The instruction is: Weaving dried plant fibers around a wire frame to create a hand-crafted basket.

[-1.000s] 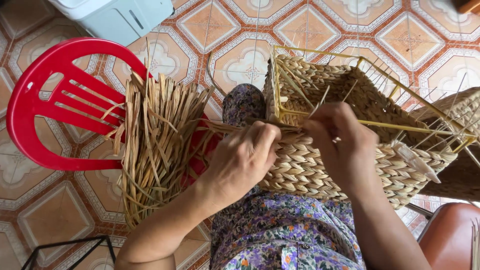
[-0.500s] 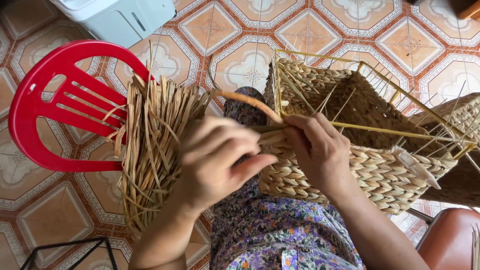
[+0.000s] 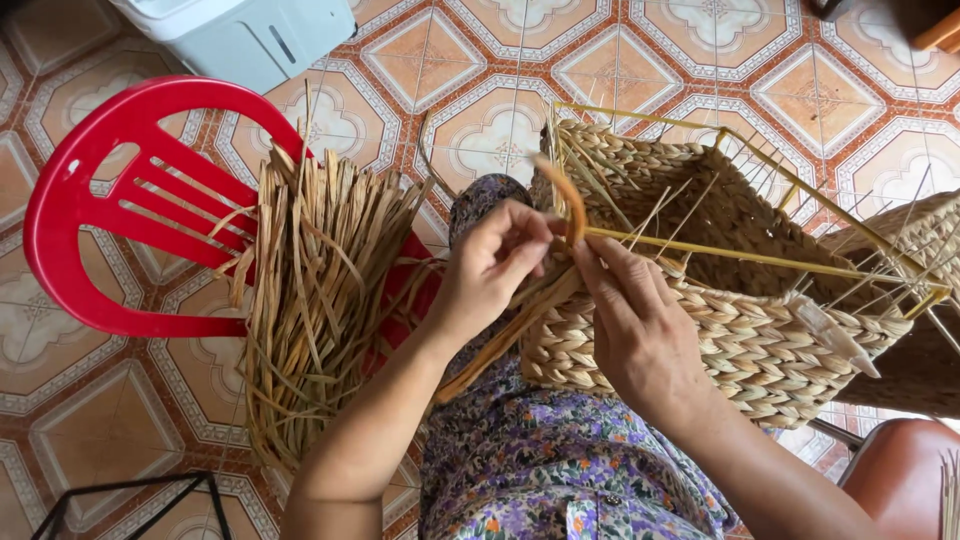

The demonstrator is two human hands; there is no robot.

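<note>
A half-woven straw basket (image 3: 730,330) on a yellow wire frame (image 3: 760,258) rests on my lap. My left hand (image 3: 492,265) pinches a tan straw strand (image 3: 566,200) that curves up over the basket's near-left corner. My right hand (image 3: 640,320) presses against the woven wall just below the frame's rail, fingers on the same strand. Both hands meet at that corner. Thin upright stakes stick out of the basket's rim.
A bundle of dried straw (image 3: 320,290) lies over a red plastic chair (image 3: 110,200) at my left. A pale grey plastic box (image 3: 240,30) stands on the patterned tiled floor behind. A black wire frame (image 3: 130,495) sits bottom left; a second woven piece (image 3: 925,300) is at right.
My left hand has drawn the strand up and back toward the basket corner, coming closer to my right hand. The strand now arches above the rim. The basket stays put.
</note>
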